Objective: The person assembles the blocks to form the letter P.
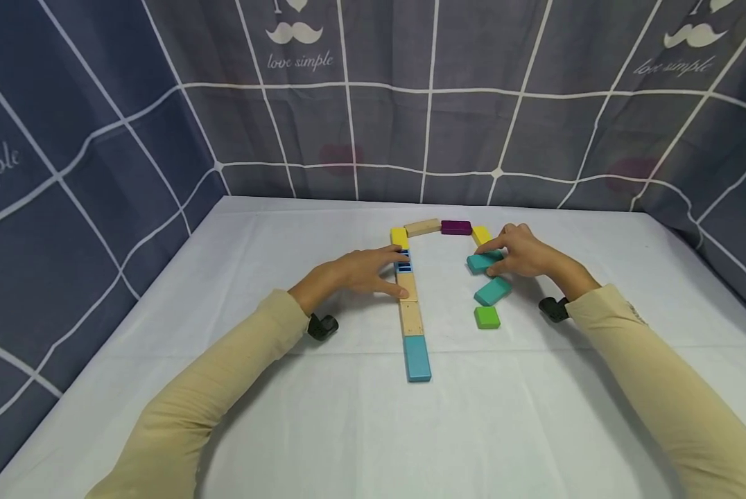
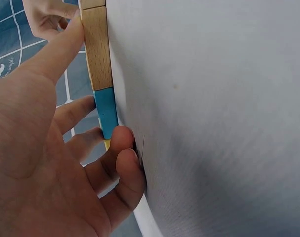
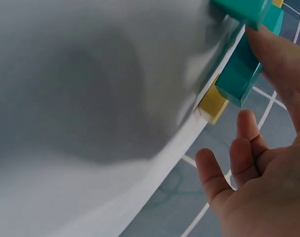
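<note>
My left hand rests along a line of blocks, its thumb touching a plain wooden block and its other fingers beside the blue block with window-like markings. My right hand pinches a teal block between thumb and index finger; its remaining fingers stand apart from it. Just beyond that block is a yellow block. Nearer lies a second teal block, set at an angle, with a green block below it.
At the far end, a yellow block, a wooden block and a purple block form a curve. The left line's near end has another wooden block and a blue block. All lie on a white cloth.
</note>
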A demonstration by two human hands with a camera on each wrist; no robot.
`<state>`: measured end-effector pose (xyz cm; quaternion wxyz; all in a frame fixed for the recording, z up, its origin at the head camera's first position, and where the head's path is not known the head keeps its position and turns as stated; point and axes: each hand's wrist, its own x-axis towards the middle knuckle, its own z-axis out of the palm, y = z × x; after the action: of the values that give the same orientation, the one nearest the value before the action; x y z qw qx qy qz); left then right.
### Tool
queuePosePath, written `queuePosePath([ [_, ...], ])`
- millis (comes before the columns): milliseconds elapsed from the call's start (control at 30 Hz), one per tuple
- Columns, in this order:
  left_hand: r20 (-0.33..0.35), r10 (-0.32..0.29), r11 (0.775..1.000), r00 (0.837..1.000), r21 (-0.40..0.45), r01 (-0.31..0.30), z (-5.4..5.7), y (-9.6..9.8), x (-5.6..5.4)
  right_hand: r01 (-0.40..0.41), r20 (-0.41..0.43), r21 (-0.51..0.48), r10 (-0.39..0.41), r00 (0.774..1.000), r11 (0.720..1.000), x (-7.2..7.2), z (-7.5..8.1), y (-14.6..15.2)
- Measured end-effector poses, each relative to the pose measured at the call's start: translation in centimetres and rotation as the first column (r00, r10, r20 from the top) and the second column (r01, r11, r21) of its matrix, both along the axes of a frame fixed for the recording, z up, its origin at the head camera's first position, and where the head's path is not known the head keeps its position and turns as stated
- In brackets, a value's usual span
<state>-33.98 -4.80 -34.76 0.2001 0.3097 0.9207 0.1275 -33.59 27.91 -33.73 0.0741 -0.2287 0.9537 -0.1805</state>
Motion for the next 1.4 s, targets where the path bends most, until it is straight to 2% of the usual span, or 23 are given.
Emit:
queuePosePath([
  [233,-0.009,-0.002,1.0,1.0,-0.001,0.002,-0.12,0.02,0.08,-0.004,0.026,0.026,0.003,1.0,1.0,-0.34,-0.05,-0.75],
  [833,-0.017,-0.011,1.0,1.0,-0.004,0.011,-0.09,-0.2,0.09,-0.027,0.0,0.039,0.027,1.0,0.999,-0.16,-0.23,-0.58],
  [1400,-0.005,-0.009,1.0,1.0,-0.004,0.009,-0.32,-0.51,0.14,0.033,0.024,0.047,-0.034,0.999,0.998,0.44,-0.43,-1.23],
])
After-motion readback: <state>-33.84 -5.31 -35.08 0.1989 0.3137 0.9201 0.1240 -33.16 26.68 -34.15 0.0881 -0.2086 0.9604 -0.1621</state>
